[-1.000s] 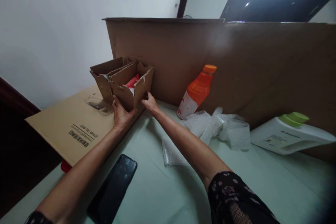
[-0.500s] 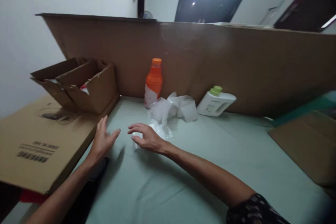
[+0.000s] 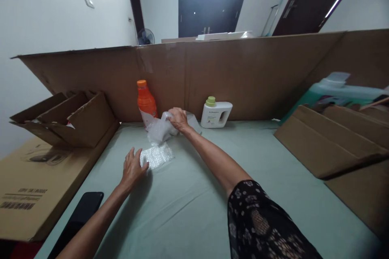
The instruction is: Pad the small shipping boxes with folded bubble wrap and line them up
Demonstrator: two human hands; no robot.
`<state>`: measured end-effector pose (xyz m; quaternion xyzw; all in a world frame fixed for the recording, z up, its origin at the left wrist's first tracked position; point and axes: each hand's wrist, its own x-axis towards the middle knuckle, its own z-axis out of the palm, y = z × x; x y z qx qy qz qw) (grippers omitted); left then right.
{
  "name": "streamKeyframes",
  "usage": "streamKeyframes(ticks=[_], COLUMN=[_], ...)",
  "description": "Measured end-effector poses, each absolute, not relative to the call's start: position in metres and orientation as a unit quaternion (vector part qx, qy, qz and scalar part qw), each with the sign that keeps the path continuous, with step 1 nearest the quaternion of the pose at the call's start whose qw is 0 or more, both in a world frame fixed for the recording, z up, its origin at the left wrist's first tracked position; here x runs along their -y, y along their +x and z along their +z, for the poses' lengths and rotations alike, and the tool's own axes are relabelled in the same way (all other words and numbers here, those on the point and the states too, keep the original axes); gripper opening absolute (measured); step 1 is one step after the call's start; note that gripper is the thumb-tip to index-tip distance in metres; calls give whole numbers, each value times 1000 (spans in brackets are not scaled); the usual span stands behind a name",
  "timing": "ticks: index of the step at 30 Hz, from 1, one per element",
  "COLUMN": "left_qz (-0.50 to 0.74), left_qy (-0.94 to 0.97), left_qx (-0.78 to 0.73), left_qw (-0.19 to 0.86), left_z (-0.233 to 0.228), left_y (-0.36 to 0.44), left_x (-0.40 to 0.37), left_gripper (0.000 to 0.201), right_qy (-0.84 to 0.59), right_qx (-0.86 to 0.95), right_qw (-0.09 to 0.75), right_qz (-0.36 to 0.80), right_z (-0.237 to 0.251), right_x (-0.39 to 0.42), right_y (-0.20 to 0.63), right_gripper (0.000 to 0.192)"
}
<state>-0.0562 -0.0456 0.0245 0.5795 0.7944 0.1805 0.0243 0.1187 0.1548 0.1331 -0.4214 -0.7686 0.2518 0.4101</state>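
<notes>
Here the right hand (image 3: 178, 119) has its fingers closed on a crumpled bubble wrap bundle (image 3: 159, 130) by the orange bottle (image 3: 146, 100). The left hand (image 3: 132, 168), fingers spread flat, touches the near edge of a flat bubble wrap sheet (image 3: 157, 155), which lies just ahead-right on the green tabletop (image 3: 197, 194). Soft, clear, dimpled plastic.

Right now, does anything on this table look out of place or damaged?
Nothing is spilled. The small cardboard box at left sits tilted with its flaps splayed open, half on a flat carton. The orange bottle leans slightly against the cardboard wall.
</notes>
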Motion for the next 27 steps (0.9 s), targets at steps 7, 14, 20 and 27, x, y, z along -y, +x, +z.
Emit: streamKeyframes(ticks=[7, 14, 20, 27], left_qz=[117, 117, 167, 220], left_qy=[566, 557, 549, 531], left_qx=[-814, -816, -806, -781], left_qw=[51, 103, 147, 246], left_z=[17, 28, 39, 56], left_y=[-84, -91, -88, -99], left_x=[37, 29, 34, 69], left_gripper=[59, 45, 28, 43], right_qy=[-397, -448, -484, -554], right_qx=[676, 635, 619, 639], right_qw=[526, 473, 418, 414], right_qz=[329, 414, 456, 337], right_z=[191, 188, 164, 134], right_x=[-180, -187, -196, -162], right_y=[178, 197, 201, 232], right_gripper=[32, 27, 36, 35])
